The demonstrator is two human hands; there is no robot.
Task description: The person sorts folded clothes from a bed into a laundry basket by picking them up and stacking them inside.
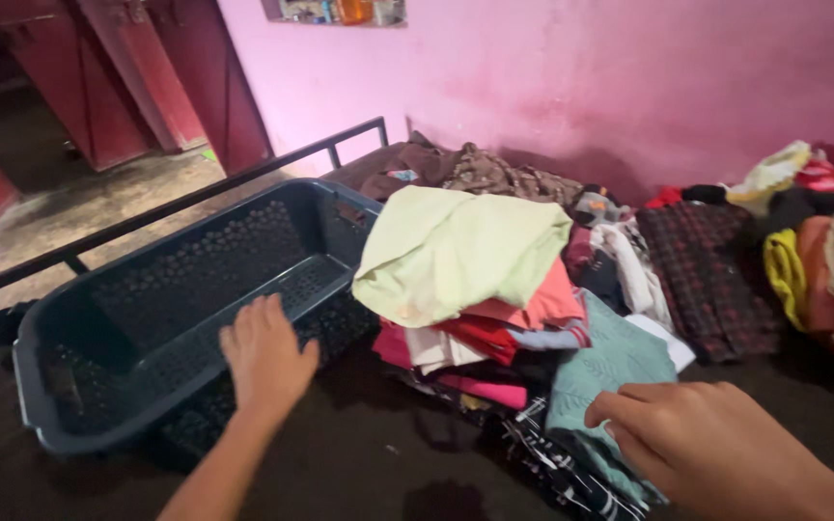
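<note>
Your left hand (pixel 264 355) lies flat and open on the near rim of the dark blue basket (pixel 127 318), which looks light and stiff, so hold it by that rim. Your right hand (pixel 716 444), loosely curled and holding nothing, hovers just above the soft, floppy teal cloth (pixel 602 371) in the clothes pile (pixel 494 289).

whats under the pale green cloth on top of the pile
Under the pale green cloth lie a coral pink garment, a red one and a white one. How far they reach beneath it is covered. The teal knit piece lies beside them, near the right hand.
</note>
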